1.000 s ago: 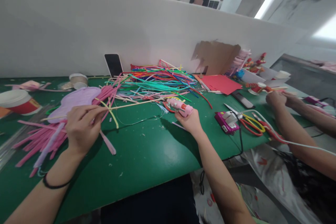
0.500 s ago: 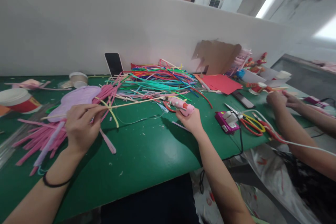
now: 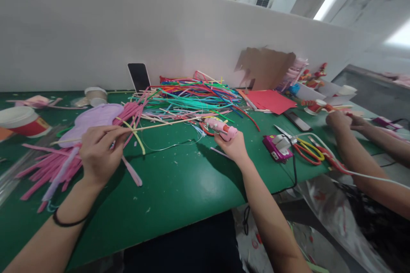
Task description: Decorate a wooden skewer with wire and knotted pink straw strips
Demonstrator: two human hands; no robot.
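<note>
My left hand (image 3: 98, 153) is closed in a pinch on a thin wooden stick (image 3: 166, 123) that runs right across the green table (image 3: 179, 187). My right hand (image 3: 233, 147) is closed around a pink glue gun (image 3: 221, 128), whose nozzle meets the far end of the stick. A bundle of pink pipe cleaners (image 3: 57, 164) and a lilac foam shape (image 3: 94, 118) lie under and beside my left hand. A heap of coloured pipe cleaners and sticks (image 3: 195, 96) lies behind the glue gun.
A phone (image 3: 139, 77) leans on the white partition. A paper cup (image 3: 22, 122) lies at left. A magenta glue gun (image 3: 276, 147), scissors (image 3: 306, 150), red paper (image 3: 269, 101) and cardboard (image 3: 264, 67) sit at right. A co-worker's arms (image 3: 358, 153) work at the right edge.
Both hands have held almost still with the stick and glue gun. The view has shifted slightly, and a person behind the partition has moved left.
</note>
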